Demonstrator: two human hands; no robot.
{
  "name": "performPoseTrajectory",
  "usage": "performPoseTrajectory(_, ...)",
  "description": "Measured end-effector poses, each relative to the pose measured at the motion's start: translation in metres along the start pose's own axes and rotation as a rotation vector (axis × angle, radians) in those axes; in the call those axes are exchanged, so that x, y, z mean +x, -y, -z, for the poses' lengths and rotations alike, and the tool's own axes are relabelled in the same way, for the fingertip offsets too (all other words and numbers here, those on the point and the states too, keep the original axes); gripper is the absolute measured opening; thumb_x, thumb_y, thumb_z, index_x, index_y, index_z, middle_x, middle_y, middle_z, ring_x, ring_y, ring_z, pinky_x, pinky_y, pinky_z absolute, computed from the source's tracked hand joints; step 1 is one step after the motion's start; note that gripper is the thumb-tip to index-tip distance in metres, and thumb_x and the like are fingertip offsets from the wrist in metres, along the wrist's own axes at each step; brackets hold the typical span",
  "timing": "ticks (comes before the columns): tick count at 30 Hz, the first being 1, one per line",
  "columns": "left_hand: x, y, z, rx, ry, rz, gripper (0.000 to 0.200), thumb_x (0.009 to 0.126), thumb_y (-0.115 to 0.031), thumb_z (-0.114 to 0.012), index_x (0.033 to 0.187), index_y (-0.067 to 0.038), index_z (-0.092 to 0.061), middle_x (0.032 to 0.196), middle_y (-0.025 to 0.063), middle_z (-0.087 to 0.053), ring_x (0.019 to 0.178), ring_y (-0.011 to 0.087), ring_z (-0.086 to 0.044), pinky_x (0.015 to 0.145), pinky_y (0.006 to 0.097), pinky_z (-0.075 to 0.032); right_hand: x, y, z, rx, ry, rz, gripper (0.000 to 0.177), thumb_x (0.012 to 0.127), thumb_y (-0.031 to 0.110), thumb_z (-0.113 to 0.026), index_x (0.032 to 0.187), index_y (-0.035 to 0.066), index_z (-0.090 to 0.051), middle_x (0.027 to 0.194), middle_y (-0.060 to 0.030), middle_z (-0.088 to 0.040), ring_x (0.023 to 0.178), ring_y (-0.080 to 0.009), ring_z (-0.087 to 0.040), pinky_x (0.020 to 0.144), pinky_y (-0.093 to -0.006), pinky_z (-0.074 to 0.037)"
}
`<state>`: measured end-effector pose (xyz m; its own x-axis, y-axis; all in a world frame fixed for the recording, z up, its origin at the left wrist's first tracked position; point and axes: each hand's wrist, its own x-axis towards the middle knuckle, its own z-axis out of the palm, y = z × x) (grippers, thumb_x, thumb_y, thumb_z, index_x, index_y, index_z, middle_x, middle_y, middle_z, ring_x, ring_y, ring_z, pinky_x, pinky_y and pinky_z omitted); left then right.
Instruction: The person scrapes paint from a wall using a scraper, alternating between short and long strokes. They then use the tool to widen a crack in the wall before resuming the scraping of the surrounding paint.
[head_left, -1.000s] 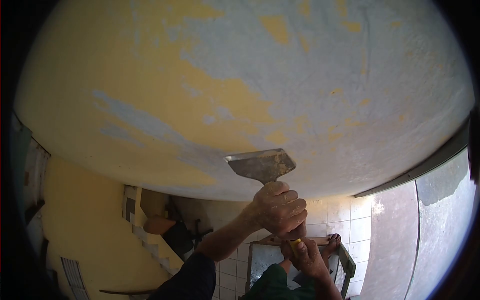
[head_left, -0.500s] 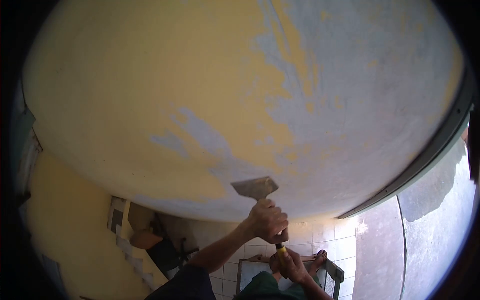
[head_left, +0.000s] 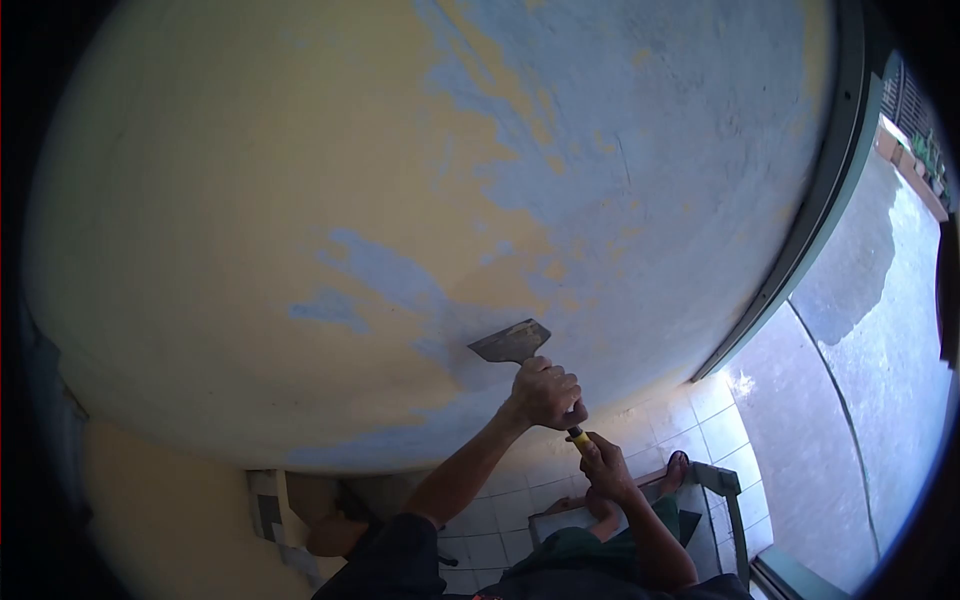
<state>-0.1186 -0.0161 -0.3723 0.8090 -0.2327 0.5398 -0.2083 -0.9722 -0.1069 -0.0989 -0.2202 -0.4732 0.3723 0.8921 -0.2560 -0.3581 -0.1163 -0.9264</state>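
Head view: our left hand [head_left: 545, 395] is clenched round the scraper [head_left: 512, 342] just under its blade. Our right hand [head_left: 603, 468] is wrapped on the handle's end at 5 o'clock, likely for two-handed push, with the blade edge meeting the yellow paint [head_left: 250, 200] toward 11 o'clock.

— The scraper [head_left: 512, 342]?
— Dull grey metal blade, smeared; the handle's end looks like yellow plastic.
— The painted surface [head_left: 250, 180]?
— Matt yellow paint, patches stripped to rough bluish-grey plaster.
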Motion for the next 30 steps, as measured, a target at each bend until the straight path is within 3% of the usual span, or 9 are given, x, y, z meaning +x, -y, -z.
performPoseTrajectory(5, 0.012, -0.003, -0.001, -0.111, 0.02, -0.054, 0.019, 0.061, -0.019, -0.06, 0.049, -0.015, -0.047, 0.05, 0.0009, -0.045, 0.045, 0.0183, -0.046, 0.056, 0.0345, -0.035, -0.004, -0.01, -0.007, 0.016, -0.084, -0.004, 0.061, 0.101, 0.058, -0.042, 0.113, 0.001, -0.063, 0.061, 0.0011, -0.048, 0.056, -0.0079, -0.047, 0.054, -0.0272, -0.041)
performPoseTrajectory(12, 0.016, 0.004, 0.003, -0.016, 0.049, -0.044, 0.017, 0.059, -0.018, -0.06, 0.049, -0.014, -0.047, 0.05, 0.001, -0.044, 0.045, 0.0184, -0.047, 0.054, 0.0347, -0.035, 0.009, -0.001, -0.003, -0.047, -0.087, 0.043, 0.066, 0.098, 0.063, -0.045, 0.107, 0.0, -0.063, 0.06, 0.0034, -0.046, 0.054, -0.0067, -0.045, 0.052, -0.0262, -0.039)
performPoseTrajectory(18, 0.02, 0.007, 0.007, 0.012, 0.022, -0.071, 0.021, 0.061, -0.02, -0.06, 0.048, -0.017, -0.044, 0.048, -0.0011, -0.041, 0.044, 0.0149, -0.043, 0.055, 0.0323, -0.032, 0.014, 0.007, -0.009, -0.013, -0.085, 0.03, 0.064, 0.1, 0.06, -0.041, 0.099, 0.0, -0.063, 0.057, -0.0003, -0.049, 0.054, -0.0099, -0.05, 0.053, -0.0295, -0.042)
performPoseTrajectory(20, 0.032, 0.0, 0.019, 0.047, 0.003, -0.073, 0.021, 0.062, -0.02, -0.06, 0.048, -0.017, -0.044, 0.048, -0.0012, -0.041, 0.044, 0.0148, -0.043, 0.055, 0.0319, -0.033, 0.014, 0.022, -0.003, -0.142, -0.123, 0.191, 0.062, 0.1, 0.058, -0.041, 0.097, 0.0, -0.064, 0.056, -0.0019, -0.05, 0.053, -0.0106, -0.051, 0.053, -0.0306, -0.043)
performPoseTrajectory(23, 0.042, -0.002, 0.041, 0.149, -0.075, -0.084, 0.02, 0.061, -0.021, -0.06, 0.048, -0.017, -0.045, 0.049, -0.0012, -0.042, 0.044, 0.0154, -0.043, 0.056, 0.0324, -0.034, 0.011, 0.045, -0.001, -0.198, -0.096, 0.238, 0.061, 0.101, 0.056, -0.041, 0.096, 0.0, -0.065, 0.056, -0.0032, -0.05, 0.054, -0.0107, -0.052, 0.053, -0.0314, -0.043)
performPoseTrajectory(25, 0.043, 0.004, 0.043, 0.078, -0.058, -0.083, 0.02, 0.06, -0.022, -0.059, 0.048, -0.017, -0.045, 0.049, -0.0011, -0.042, 0.044, 0.0163, -0.043, 0.056, 0.0338, -0.034, 0.005, 0.051, -0.008, -0.204, -0.106, 0.214, 0.059, 0.102, 0.054, -0.042, 0.096, 0.0, -0.064, 0.055, -0.003, -0.05, 0.053, -0.0109, -0.052, 0.053, -0.0312, -0.043)
performPoseTrajectory(27, 0.05, 0.006, 0.052, 0.054, -0.06, -0.082, 0.019, 0.059, -0.023, -0.059, 0.048, -0.018, -0.045, 0.049, -0.0012, -0.041, 0.045, 0.0165, -0.044, 0.056, 0.0342, -0.034, -0.007, 0.058, -0.016, -0.132, -0.115, 0.064, 0.056, 0.102, 0.052, -0.042, 0.096, 0.0, -0.064, 0.055, -0.0032, -0.05, 0.053, -0.0113, -0.052, 0.054, -0.0314, -0.043)
performPoseTrajectory(30, 0.058, 0.004, 0.066, 0.056, -0.066, -0.094, 0.018, 0.058, -0.024, -0.06, 0.048, -0.018, -0.045, 0.049, -0.0016, -0.042, 0.045, 0.0168, -0.044, 0.056, 0.0344, -0.035, -0.012, 0.071, -0.024, -0.149, -0.145, 0.095, 0.055, 0.102, 0.051, -0.042, 0.096, 0.001, -0.064, 0.055, -0.0035, -0.049, 0.052, -0.0115, -0.051, 0.054, -0.0313, -0.043)
